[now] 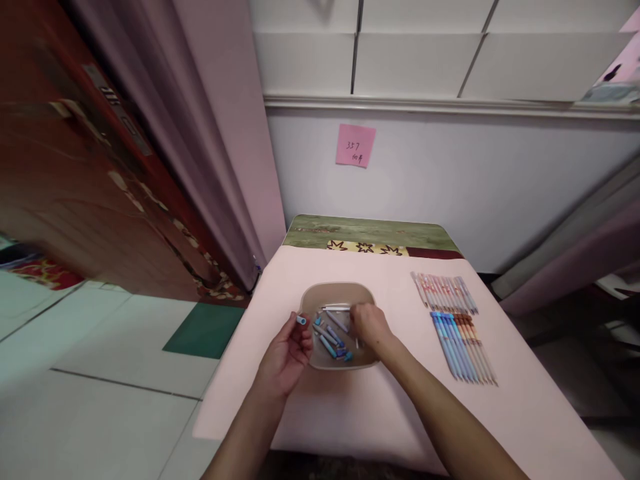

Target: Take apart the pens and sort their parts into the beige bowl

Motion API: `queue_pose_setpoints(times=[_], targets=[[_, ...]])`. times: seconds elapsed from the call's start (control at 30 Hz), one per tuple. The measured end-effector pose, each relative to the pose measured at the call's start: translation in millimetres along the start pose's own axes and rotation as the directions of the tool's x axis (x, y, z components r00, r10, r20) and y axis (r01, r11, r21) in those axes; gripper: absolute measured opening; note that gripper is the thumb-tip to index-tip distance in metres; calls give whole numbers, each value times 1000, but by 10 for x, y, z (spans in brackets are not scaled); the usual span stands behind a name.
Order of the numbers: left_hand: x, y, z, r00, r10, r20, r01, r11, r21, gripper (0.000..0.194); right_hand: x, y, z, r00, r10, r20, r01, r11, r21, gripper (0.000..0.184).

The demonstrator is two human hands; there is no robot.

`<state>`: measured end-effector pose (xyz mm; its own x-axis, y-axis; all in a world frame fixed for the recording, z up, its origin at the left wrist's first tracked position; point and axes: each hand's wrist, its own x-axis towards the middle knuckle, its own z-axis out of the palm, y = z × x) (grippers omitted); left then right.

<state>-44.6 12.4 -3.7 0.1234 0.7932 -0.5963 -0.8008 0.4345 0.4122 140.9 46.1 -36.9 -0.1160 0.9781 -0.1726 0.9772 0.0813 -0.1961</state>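
Observation:
My left hand is at the left rim of a beige plastic box, its fingers closed around a light-blue pen part with a hollow-looking end facing up. Over the right side of the box, my right hand reaches in with its fingers bent together; their tips are hidden and slightly blurred. A thin white stick, like a pen refill, meets these fingers, but whether they grip it is unclear. Inside the box lie several blue and lilac pen parts and small blue caps.
To the right on the pink-covered table are two rows of pens: a pale pinkish row behind, a blue and brown-topped row in front. A wall with a pink note stands behind. A brown door is at left.

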Motion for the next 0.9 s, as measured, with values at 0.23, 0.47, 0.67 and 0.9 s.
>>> queue_pose_setpoints(times=[0.23, 0.47, 0.67, 0.9], targets=[[14, -201, 90, 998, -64, 16, 64, 997, 31, 16, -309, -78, -179, 994, -110, 0, 2, 21, 1000, 23], [-14, -298, 144, 994, -89, 56, 86, 995, 57, 13, -491, -173, -275, 981, -154, 118, -166, -349, 923, 32], [-19, -281, 142, 996, -80, 45, 78, 996, 43, 13, -495, -169, -234, 996, 3, 87, -80, -362, 929, 31], [3, -303, 165, 993, -98, 59, 95, 994, 47, 12, -514, -154, -234, 994, 114, -5, 33, -239, 971, 32]])
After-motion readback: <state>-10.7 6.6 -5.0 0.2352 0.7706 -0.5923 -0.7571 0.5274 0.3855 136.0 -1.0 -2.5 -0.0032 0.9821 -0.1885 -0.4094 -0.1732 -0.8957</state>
